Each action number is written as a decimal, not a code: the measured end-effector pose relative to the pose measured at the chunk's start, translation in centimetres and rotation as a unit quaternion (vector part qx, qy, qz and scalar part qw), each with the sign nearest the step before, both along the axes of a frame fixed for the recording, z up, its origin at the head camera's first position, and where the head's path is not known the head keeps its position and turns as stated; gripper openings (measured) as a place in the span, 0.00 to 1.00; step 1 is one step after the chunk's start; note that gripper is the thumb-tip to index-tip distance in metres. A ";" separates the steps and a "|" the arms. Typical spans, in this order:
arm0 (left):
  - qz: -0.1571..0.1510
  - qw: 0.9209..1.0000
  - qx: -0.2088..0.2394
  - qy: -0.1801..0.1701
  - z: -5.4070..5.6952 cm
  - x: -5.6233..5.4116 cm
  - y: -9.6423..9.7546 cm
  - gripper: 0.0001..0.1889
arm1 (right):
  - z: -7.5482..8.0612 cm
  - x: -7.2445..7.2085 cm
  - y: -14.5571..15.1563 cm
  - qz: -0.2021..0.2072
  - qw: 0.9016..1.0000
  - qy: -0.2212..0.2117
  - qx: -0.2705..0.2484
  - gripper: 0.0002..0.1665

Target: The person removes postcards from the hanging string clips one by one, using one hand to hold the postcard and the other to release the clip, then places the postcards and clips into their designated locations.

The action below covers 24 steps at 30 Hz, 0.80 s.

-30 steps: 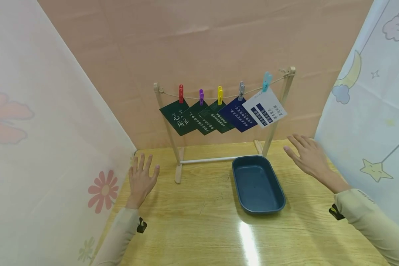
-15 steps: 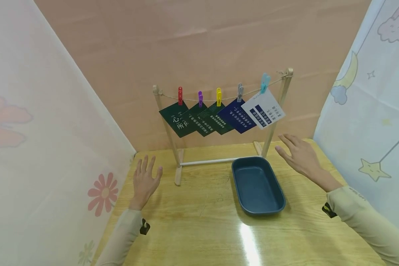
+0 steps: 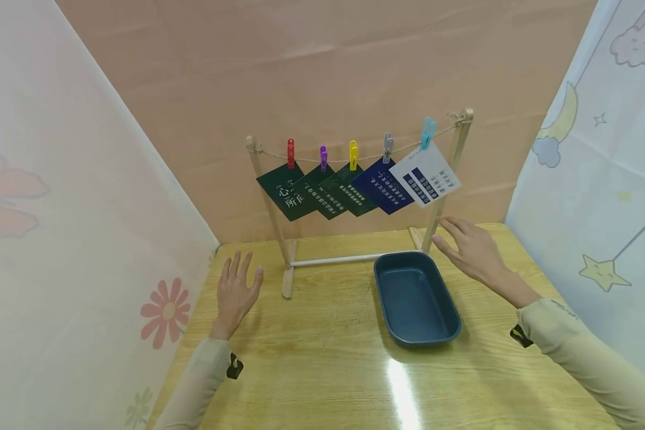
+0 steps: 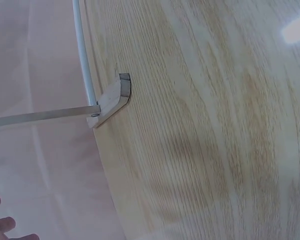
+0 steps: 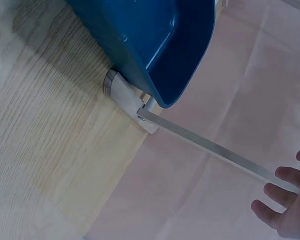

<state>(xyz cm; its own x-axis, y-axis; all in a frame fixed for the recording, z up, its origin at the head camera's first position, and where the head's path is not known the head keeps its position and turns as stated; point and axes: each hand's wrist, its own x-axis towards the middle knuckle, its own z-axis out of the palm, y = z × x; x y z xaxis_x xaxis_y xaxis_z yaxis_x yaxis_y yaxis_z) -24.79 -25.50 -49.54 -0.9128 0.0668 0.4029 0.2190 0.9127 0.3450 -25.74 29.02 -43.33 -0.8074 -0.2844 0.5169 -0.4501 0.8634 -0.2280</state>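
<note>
In the head view my left hand (image 3: 236,297) hovers over the table's left side, fingers spread, holding nothing. My right hand (image 3: 474,251), also holding nothing, is nearest the rack's right post (image 3: 439,215), with loosely bent fingers. A string (image 3: 408,147) runs across the wooden rack. Clipped to it are a red clothespin (image 3: 291,154), a purple one, a yellow clothespin (image 3: 353,155), a grey one and a light blue clothespin (image 3: 427,134). Under them hang overlapping printed cards: a green card (image 3: 282,197) at left, more green ones, a blue card (image 3: 384,188) and a white card (image 3: 430,173).
A dark blue tray (image 3: 419,304), with nothing in it, stands on the wooden table (image 3: 322,358) in front of the rack's right foot. A white bar (image 3: 344,260) joins the rack's feet. Fabric walls (image 3: 86,251) enclose the sides and back.
My right hand has moved left, closer to the rack's right post. My left hand has shifted slightly right. The cards and clothespins hang as before.
</note>
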 end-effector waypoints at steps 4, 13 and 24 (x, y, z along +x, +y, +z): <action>-0.005 1.000 0.008 -0.002 0.0 0.0 0.1 0.33 | 0.1 0.0 -0.6 -0.001 1.000 0.009 -0.001 0.34; -0.020 0.999 0.037 -0.015 -0.1 -0.4 0.8 0.33 | 0.4 -0.6 -1.6 -0.005 1.000 -0.004 -0.005 0.35; -0.019 0.997 0.077 -0.024 -0.3 -0.5 2.0 0.33 | 1.0 -1.4 -2.8 0.012 1.000 0.004 -0.007 0.34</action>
